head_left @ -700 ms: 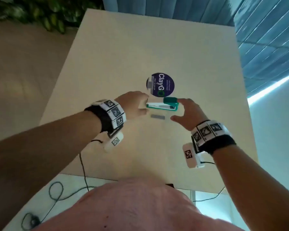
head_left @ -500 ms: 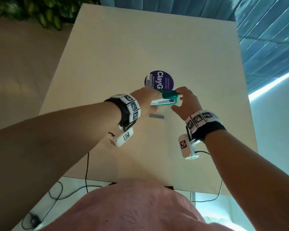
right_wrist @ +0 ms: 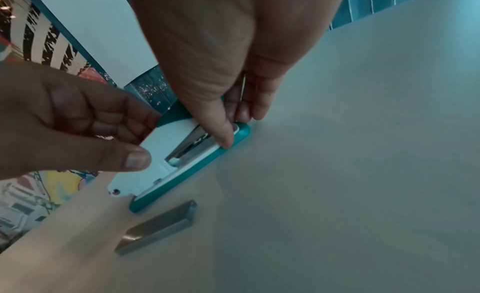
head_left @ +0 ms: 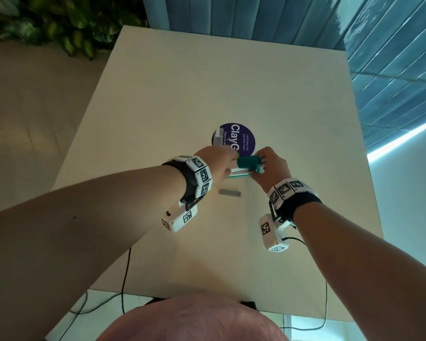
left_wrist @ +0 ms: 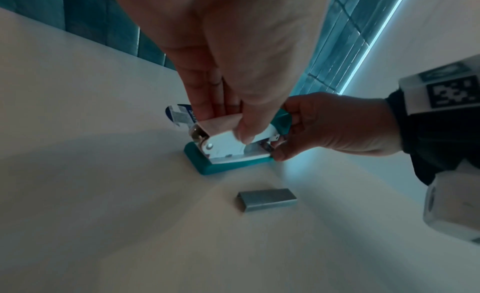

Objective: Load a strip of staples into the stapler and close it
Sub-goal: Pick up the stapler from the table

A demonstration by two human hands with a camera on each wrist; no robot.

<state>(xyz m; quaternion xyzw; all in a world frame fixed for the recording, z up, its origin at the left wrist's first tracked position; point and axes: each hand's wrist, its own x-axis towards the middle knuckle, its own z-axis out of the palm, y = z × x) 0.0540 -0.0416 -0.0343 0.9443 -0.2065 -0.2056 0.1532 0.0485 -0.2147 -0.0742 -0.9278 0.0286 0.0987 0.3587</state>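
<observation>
A teal and white stapler (head_left: pixel 247 162) (left_wrist: pixel 223 166) (right_wrist: pixel 155 153) stands on the beige table (head_left: pixel 182 94), its base flat and its teal cover raised off the metal channel. My left hand (head_left: pixel 228 166) (left_wrist: pixel 226 127) (right_wrist: pixel 141 140) pinches the white upper part near the hinge between thumb and fingers. My right hand (head_left: pixel 258 166) (left_wrist: pixel 285 136) (right_wrist: pixel 235 129) pinches the front end, thumb on the base rim and fingers behind. A grey strip of staples (head_left: pixel 229 193) (left_wrist: pixel 267 199) (right_wrist: pixel 158 229) lies loose on the table just in front of the stapler, touched by neither hand.
A round purple sticker (head_left: pixel 242 140) lies flat on the table just behind the stapler, with a small pale strip (head_left: pixel 218 139) at its left edge. Plants (head_left: pixel 47 25) stand beyond the far left corner. Cables (head_left: pixel 124 279) hang below the near edge.
Both hands have closed in on the stapler from either side and taken hold of it. The teal cover has come up from the base. The staple strip has not moved.
</observation>
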